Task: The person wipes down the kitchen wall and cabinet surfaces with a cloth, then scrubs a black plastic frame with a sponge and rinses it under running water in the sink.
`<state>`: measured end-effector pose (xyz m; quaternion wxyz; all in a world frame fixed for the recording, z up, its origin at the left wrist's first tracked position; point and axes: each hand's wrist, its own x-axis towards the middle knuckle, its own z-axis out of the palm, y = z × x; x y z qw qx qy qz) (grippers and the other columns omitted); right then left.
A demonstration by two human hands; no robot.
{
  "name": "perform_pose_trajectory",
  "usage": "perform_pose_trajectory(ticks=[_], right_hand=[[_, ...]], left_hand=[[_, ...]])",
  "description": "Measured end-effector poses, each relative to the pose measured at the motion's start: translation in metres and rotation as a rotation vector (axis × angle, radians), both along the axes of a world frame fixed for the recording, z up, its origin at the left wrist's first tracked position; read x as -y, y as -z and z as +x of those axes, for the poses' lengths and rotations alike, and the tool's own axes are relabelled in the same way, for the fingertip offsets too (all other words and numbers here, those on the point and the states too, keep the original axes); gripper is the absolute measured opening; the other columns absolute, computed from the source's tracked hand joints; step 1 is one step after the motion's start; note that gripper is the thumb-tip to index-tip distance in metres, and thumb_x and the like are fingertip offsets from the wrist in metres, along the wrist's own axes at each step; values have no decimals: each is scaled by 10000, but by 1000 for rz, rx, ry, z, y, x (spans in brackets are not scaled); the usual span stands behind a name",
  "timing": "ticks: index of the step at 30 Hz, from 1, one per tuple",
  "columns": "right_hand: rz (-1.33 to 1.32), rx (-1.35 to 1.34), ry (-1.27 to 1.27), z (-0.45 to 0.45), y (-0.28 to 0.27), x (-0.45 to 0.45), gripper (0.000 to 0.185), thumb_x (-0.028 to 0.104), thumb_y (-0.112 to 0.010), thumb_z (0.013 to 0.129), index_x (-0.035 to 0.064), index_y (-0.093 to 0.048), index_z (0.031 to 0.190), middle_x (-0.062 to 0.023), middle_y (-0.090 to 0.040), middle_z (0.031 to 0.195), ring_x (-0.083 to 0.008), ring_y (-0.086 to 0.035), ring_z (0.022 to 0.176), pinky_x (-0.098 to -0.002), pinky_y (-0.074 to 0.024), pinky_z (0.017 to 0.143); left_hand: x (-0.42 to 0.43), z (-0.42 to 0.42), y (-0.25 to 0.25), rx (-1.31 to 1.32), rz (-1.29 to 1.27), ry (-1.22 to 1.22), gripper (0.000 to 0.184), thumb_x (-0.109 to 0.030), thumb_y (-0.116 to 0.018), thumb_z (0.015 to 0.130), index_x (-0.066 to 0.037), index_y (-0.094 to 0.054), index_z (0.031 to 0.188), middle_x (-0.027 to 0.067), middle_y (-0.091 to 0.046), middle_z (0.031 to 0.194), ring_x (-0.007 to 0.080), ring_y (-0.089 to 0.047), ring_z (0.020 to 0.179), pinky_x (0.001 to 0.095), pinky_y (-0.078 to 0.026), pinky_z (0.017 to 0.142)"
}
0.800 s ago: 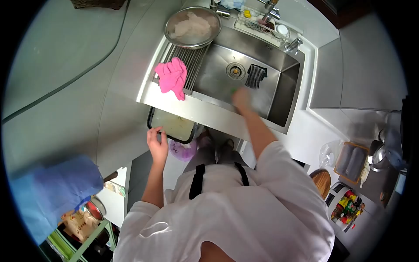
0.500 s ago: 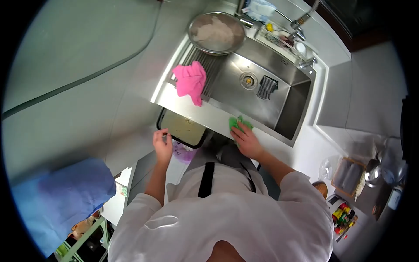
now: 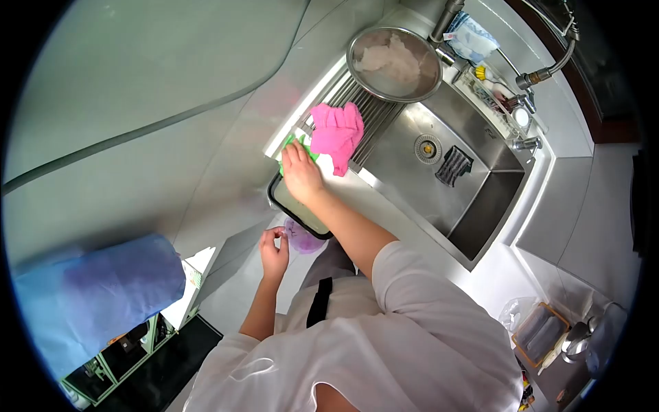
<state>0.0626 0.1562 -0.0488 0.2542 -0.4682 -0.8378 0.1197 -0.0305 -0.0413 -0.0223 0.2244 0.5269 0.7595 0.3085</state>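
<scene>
My right hand (image 3: 301,170) reaches across to the left end of the white counter, pressing a green cloth (image 3: 288,147) against the surface with its fingers. Right beside it a crumpled pink cloth (image 3: 338,134) lies partly over the counter and partly on the sink's ribbed drain rack. My left hand (image 3: 274,253) hangs below the counter edge with loosely curled fingers and nothing visible in them. It is nearest to a purple translucent bag or container (image 3: 302,237). Under my right forearm is a black-rimmed bin (image 3: 277,199), partly hidden.
A steel sink (image 3: 439,165) holds a dark striped cloth (image 3: 454,166) near its drain. A large round bowl (image 3: 395,65) with pale contents sits over the rack. Faucets (image 3: 528,144) and a caddy (image 3: 491,103) line the back. A blue-covered object (image 3: 103,295) stands at lower left.
My right hand has moved left along the counter's front edge with the green cloth, to beside the pink cloth. My left hand has lowered slightly. The view has shifted.
</scene>
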Motion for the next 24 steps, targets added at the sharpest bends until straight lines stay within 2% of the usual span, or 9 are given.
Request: perform_pose_trajectory(ticks=[2, 5, 8, 11, 12, 14, 18, 21, 24], right_hand=[[-23, -44, 112, 10, 1, 8, 402, 108, -521, 845, -56, -522, 1212, -175, -495, 1284, -334, -412, 1294, -390, -386, 1056], [-77, -76, 119, 51, -11, 32, 397, 88, -507, 849, -59, -521, 1217, -192, -489, 1293, -337, -424, 1281, -399, -393, 1043], [-85, -28, 26, 118, -19, 69, 418, 82, -493, 839, -66, -524, 1228, -184, -507, 1285, -354, -434, 1269, -411, -376, 1059], [-125, 118, 56, 188, -28, 95, 413, 50, -507, 823, -72, -533, 1216, -189, -515, 1270, -368, -439, 1258, -417, -377, 1057], [-155, 166, 110, 212, -25, 103, 386, 34, -517, 833, -54, -542, 1209, -198, -512, 1273, -358, -431, 1267, -422, -381, 1049], [-229, 24, 323, 262, -17, 107, 355, 56, -525, 855, -24, -556, 1200, -216, -523, 1246, -369, -486, 1198, -428, -421, 996], [-817, 9, 694, 349, -17, 91, 295, 87, -562, 865, 37, -587, 1155, -226, -578, 1140, -397, -586, 997, -464, -470, 892], [-148, -194, 648, 336, -38, 77, 291, 54, -566, 857, 25, -589, 1146, -233, -599, 1095, -394, -581, 1033, -453, -467, 894], [71, -192, 231, 250, -82, 44, 291, 71, -597, 862, 21, -589, 1148, -205, -585, 1148, -391, -561, 1077, -421, -454, 920]], left_hand=[[13, -3, 11, 25, -9, 4, 126, -54, -611, 865, -20, -643, 982, 89, -604, 882, 176, -588, 815, 289, -416, 530], [9, 2, 14, 19, -28, 28, 146, -67, -621, 860, -14, -636, 995, 99, -603, 903, 195, -590, 832, 304, -442, 579], [-16, 19, 5, 24, -18, 62, 193, -79, -631, 854, -10, -630, 1034, 124, -602, 947, 242, -594, 862, 327, -475, 683], [-54, 38, 0, 22, 93, 103, 231, -89, -624, 840, -9, -624, 1057, 170, -598, 1019, 331, -583, 945, 402, -469, 832], [-66, 44, 0, 10, 98, 120, 255, -103, -628, 840, -13, -622, 1078, 172, -588, 1042, 335, -573, 969, 404, -460, 851], [-91, 59, 0, -13, 112, 144, 303, -132, -636, 838, -21, -618, 1119, 176, -570, 1087, 342, -553, 1017, 408, -443, 890], [-122, 90, -16, -46, 89, 237, 359, -172, -652, 821, -35, -624, 1151, 155, -545, 1164, 330, -508, 1109, 422, -412, 943], [-130, 96, -4, -150, 95, 284, 382, -178, -660, 805, -43, -628, 1161, 144, -524, 1222, 319, -480, 1151, 432, -398, 960], [-117, 92, -4, -138, 123, 335, 390, -163, -661, 793, -48, -630, 1164, 148, -510, 1270, 323, -471, 1172, 436, -381, 989]])
